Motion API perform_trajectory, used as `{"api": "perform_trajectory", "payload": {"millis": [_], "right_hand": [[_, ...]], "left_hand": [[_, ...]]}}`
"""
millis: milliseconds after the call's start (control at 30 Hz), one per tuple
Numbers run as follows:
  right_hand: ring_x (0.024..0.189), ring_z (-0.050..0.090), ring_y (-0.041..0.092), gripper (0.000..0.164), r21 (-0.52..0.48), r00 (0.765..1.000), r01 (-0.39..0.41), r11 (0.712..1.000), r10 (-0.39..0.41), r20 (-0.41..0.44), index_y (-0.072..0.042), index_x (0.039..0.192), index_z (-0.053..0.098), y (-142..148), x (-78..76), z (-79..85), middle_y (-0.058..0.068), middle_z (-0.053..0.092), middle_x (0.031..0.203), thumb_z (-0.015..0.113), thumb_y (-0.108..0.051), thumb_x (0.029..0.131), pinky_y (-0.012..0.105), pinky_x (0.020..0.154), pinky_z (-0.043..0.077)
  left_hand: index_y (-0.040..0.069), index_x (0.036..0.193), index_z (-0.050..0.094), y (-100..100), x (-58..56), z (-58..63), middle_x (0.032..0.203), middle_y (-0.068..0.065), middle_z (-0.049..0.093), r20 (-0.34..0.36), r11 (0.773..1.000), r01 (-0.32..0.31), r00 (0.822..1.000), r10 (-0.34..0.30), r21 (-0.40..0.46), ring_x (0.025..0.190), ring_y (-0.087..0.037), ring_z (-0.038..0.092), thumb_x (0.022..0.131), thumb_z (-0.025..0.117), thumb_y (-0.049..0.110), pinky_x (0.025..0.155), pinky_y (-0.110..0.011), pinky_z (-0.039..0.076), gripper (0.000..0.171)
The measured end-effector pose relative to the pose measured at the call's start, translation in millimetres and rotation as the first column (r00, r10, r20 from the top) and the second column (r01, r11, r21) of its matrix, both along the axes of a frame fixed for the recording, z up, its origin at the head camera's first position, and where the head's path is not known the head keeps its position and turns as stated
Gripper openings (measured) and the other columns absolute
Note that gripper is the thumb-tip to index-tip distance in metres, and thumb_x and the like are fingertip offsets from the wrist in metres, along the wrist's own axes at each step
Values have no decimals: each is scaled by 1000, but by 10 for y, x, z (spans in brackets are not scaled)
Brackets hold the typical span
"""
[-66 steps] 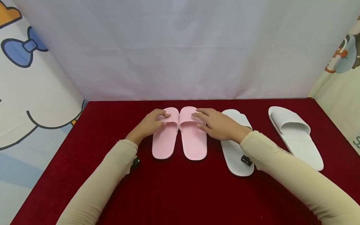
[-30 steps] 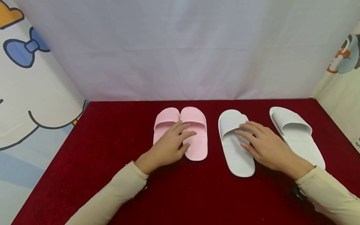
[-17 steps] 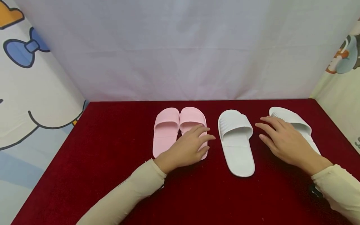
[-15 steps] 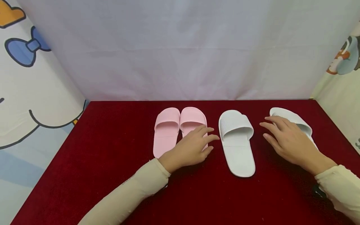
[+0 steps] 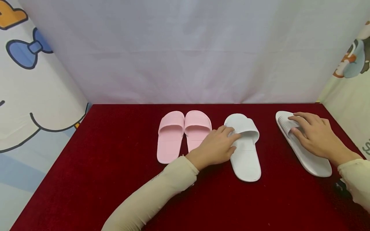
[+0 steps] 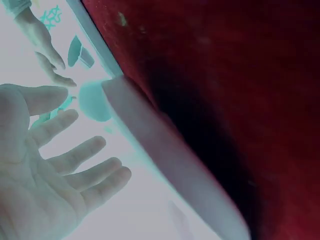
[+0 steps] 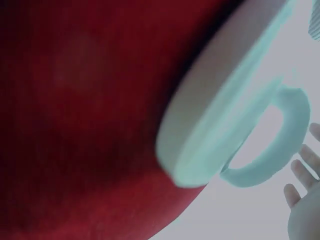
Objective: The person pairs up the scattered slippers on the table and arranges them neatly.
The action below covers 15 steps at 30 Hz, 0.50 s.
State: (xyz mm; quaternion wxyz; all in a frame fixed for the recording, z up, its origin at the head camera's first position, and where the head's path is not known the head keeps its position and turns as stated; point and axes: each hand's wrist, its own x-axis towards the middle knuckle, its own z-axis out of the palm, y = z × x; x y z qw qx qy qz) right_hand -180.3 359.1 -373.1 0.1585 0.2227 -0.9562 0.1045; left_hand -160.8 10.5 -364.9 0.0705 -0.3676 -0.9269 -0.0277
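Observation:
Two white slide slippers lie apart on the red surface, toes toward the back. In the head view my left hand (image 5: 215, 147) reaches over the left edge of the nearer white slipper (image 5: 247, 165), beside its strap; contact cannot be told. The left wrist view shows that hand (image 6: 55, 170) palm-on, fingers loosely spread and holding nothing. My right hand (image 5: 316, 136) is over the strap of the far-right white slipper (image 5: 313, 162), hiding part of it. Its fingertips (image 7: 302, 172) appear close to the strap (image 7: 295, 130) in the right wrist view, not curled round it.
A left pink slipper (image 5: 170, 146) and a right pink slipper (image 5: 198, 123) lie side by side left of my left hand, whose forearm crosses near them. The red cloth (image 5: 121, 154) ends at a pale curtain (image 5: 185, 64) behind; printed fabric hangs at both sides.
My hands have left the pink slippers, which earlier they rested on. Both have moved right, the left to the nearer white slipper, the right to the far-right one. The slippers stay in place.

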Motion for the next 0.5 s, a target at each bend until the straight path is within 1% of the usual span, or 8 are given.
{"api": "perform_trajectory", "payload": {"millis": [67,167,267,333,367,433,500], "right_hand": [[128,39,44,35,9,1000,-10,1000,10,25,-9,131,56,42,-47,10,19,47,140,58,-22,99,62,90,27],[129,36,44,38,15,997,-22,1000,21,68,-11,134,54,108,-115,30,18,45,143,58,-25,99,63,89,25],[130,34,46,42,-14,992,-32,999,33,118,-11,138,51,158,-182,25,19,42,146,57,-26,99,63,90,24],[132,34,47,46,-32,987,-32,999,37,158,-11,141,48,187,-225,-9,21,40,148,57,-27,99,63,90,23],[132,34,48,48,-39,983,-28,999,35,180,-11,143,45,200,-241,-33,22,39,148,56,-27,99,63,90,23],[132,34,49,50,-47,976,-13,999,23,216,-9,145,41,237,-257,-73,25,38,149,54,-28,100,63,90,23],[132,35,50,50,-54,972,7,999,6,237,-9,146,38,275,-268,-100,28,38,149,51,-27,101,64,90,23]], "left_hand": [[26,144,50,66,-18,8,142,-5,53,8,1000,-27,1000,27,-8,130,-22,51,99,55,33,94,-36,52,46],[28,147,45,176,-56,21,145,-4,50,33,997,-78,996,78,-6,132,-22,49,100,54,36,94,-36,52,49],[29,149,42,285,-103,9,147,-5,48,46,991,-132,990,131,4,133,-22,47,99,55,39,94,-36,51,52],[29,151,37,348,-133,-15,146,-5,48,26,987,-159,987,159,-2,132,-22,47,99,55,41,93,-35,52,56],[29,153,35,376,-149,-29,145,-4,48,5,986,-165,986,165,-9,131,-22,47,100,54,43,92,-34,52,58],[28,155,30,422,-173,-56,144,-4,47,-33,985,-170,985,169,-25,130,-22,47,100,51,45,92,-34,52,61],[27,156,26,455,-197,-77,143,-4,47,-52,985,-168,985,166,-41,130,-23,47,101,48,47,92,-34,52,63]]}}
